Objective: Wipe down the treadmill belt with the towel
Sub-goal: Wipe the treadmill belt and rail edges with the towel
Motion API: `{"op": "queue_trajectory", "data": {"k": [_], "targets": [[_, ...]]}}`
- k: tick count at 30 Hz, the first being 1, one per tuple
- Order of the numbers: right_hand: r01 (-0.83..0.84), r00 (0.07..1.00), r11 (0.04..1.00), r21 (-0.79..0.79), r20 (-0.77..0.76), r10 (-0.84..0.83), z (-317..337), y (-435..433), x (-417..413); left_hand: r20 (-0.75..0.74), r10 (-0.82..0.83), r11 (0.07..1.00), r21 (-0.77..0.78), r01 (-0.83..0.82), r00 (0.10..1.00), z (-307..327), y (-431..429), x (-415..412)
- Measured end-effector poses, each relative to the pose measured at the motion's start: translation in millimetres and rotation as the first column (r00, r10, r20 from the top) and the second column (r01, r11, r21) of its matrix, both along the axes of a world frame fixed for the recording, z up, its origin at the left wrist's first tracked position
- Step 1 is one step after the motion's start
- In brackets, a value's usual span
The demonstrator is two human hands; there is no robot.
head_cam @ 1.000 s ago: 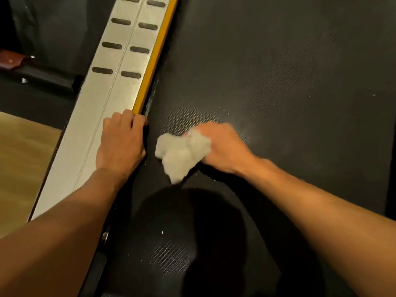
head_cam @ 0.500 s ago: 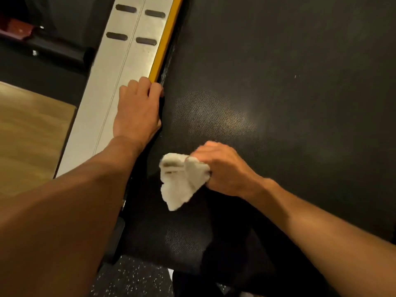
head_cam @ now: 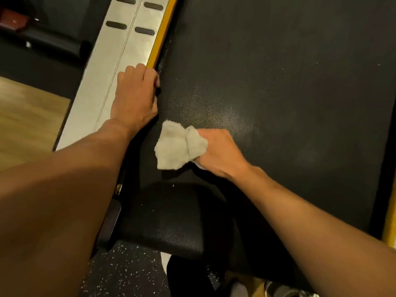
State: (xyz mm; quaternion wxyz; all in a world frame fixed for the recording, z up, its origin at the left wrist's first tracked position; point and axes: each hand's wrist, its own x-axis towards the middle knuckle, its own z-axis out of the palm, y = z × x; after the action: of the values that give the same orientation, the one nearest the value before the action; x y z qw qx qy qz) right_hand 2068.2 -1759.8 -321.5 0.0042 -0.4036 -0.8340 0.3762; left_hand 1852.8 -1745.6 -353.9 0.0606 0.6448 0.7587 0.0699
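The black textured treadmill belt [head_cam: 278, 93] fills most of the view. My right hand [head_cam: 220, 154] grips a bunched white towel [head_cam: 177, 146] and holds it against the belt near its left edge, close to the belt's rear end. My left hand [head_cam: 135, 97] rests on the silver side rail [head_cam: 111, 67], its fingers curled over the rail's yellow inner edge [head_cam: 161, 35]. A glossy patch shows on the belt just beyond the towel.
Dark speckled rubber flooring [head_cam: 124, 273] lies below the belt's rear end. Wooden floor [head_cam: 25, 116] is at the left beyond the rail. A yellow strip [head_cam: 390, 221] marks the right rail. Dark equipment sits at top left.
The towel and my right hand have slid along the belt's left side, drawn back toward the rear end. The view has shifted; my left hand stays on the rail's edge.
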Motion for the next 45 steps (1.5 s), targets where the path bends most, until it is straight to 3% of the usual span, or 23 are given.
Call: {"op": "queue_trajectory", "data": {"k": [3, 5, 9, 11, 13, 15, 17, 19, 20, 22, 24, 26, 28, 30, 33, 34, 36, 38, 40, 41, 43, 45], "targets": [[0.205, 0.979, 0.976, 0.071, -0.031, -0.204, 5, 29, -22, 0.166, 0.051, 0.995, 0.078, -0.065, 0.985, 6, -23, -4], [0.247, 0.969, 0.958, 0.146, -0.055, -0.241, -6, 50, -46, 0.217, 0.073, 0.994, 0.069, -0.090, 0.973, 7, -42, -4], [0.013, 0.999, 0.954, 0.300, 0.045, -0.028, -25, 15, -60, 0.318, 0.185, 0.982, -0.034, -0.184, 0.930, 10, -51, -10], [-0.120, 0.990, 0.959, 0.255, -0.044, 0.135, -27, -22, -40, 0.302, 0.191, 0.982, -0.052, -0.184, 0.934, 12, -47, -9], [-0.145, 0.981, 0.981, 0.126, -0.112, 0.159, -19, -39, -17, 0.293, 0.217, 0.976, -0.074, -0.204, 0.931, 13, -47, -5], [-0.004, 1.000, 0.974, 0.226, 0.011, 0.001, -17, -13, 1, 0.291, 0.259, 0.966, -0.082, -0.246, 0.921, 13, -45, -1], [0.203, 0.959, 0.909, 0.364, 0.114, -0.260, -20, 32, 24, 0.286, 0.319, 0.948, -0.089, -0.306, 0.904, 15, -43, 5], [0.383, 0.890, 0.851, 0.360, 0.104, -0.444, -18, 58, 42, 0.266, 0.365, 0.930, -0.069, -0.361, 0.892, 17, -39, 15], [0.387, 0.883, 0.846, 0.368, 0.115, -0.454, -17, 56, 44, 0.257, 0.364, 0.930, -0.048, -0.365, 0.895, 18, -37, 24], [0.274, 0.930, 0.907, 0.320, 0.151, -0.335, -18, 22, 41, 0.239, 0.305, 0.951, -0.027, -0.308, 0.922, 19, -33, 49], [0.136, 0.986, 0.977, 0.164, 0.077, -0.150, -12, -26, 40, 0.211, 0.221, 0.975, -0.046, -0.216, 0.952, 17, -27, 77], [0.108, 0.994, 0.990, 0.093, -0.004, -0.108, -7, -52, 60, 0.213, 0.159, 0.987, -0.070, -0.147, 0.964, 16, -18, 107], [0.287, 0.957, 0.945, 0.159, -0.010, -0.289, -1, -33, 99, 0.236, 0.086, 0.995, -0.064, -0.073, 0.968, 17, -7, 135], [0.549, 0.830, 0.816, 0.181, -0.001, -0.558, 6, 6, 147, 0.236, -0.018, 0.999, -0.046, 0.029, 0.972, 17, 3, 163], [0.732, 0.647, 0.642, 0.227, 0.063, -0.760, 3, 49, 208, 0.244, -0.157, 0.985, -0.029, 0.169, 0.957, 17, 16, 205], [0.734, 0.631, 0.630, 0.252, 0.090, -0.771, -1, 49, 213, 0.249, -0.185, 0.979, -0.041, 0.202, 0.951, 15, 20, 219], [0.639, 0.704, 0.709, 0.298, 0.145, -0.695, -11, 26, 200, 0.217, -0.229, 0.960, -0.113, 0.258, 0.949, 8, 28, 240], [0.632, 0.754, 0.760, 0.153, 0.107, -0.648, -10, -8, 178, 0.142, -0.283, 0.921, -0.235, 0.310, 0.949, 1, 33, 251], [0.746, 0.663, 0.663, -0.065, -0.022, -0.749, -1, -18, 180, 0.109, -0.318, 0.886, -0.320, 0.336, 0.942, -4, 34, 252], [0.796, 0.594, 0.598, -0.090, -0.068, -0.802, 3, -10, 190, 0.097, -0.336, 0.880, -0.323, 0.349, 0.937, -5, 34, 251], [0.849, 0.520, 0.528, -0.026, -0.138, -0.843, 12, 20, 214, 0.062, -0.367, 0.885, -0.284, 0.369, 0.928, -6, 28, 247], [0.841, 0.542, 0.534, 0.089, -0.123, -0.831, 11, 60, 239, 0.034, -0.373, 0.895, -0.251, 0.370, 0.927, -10, 28, 247]]}}
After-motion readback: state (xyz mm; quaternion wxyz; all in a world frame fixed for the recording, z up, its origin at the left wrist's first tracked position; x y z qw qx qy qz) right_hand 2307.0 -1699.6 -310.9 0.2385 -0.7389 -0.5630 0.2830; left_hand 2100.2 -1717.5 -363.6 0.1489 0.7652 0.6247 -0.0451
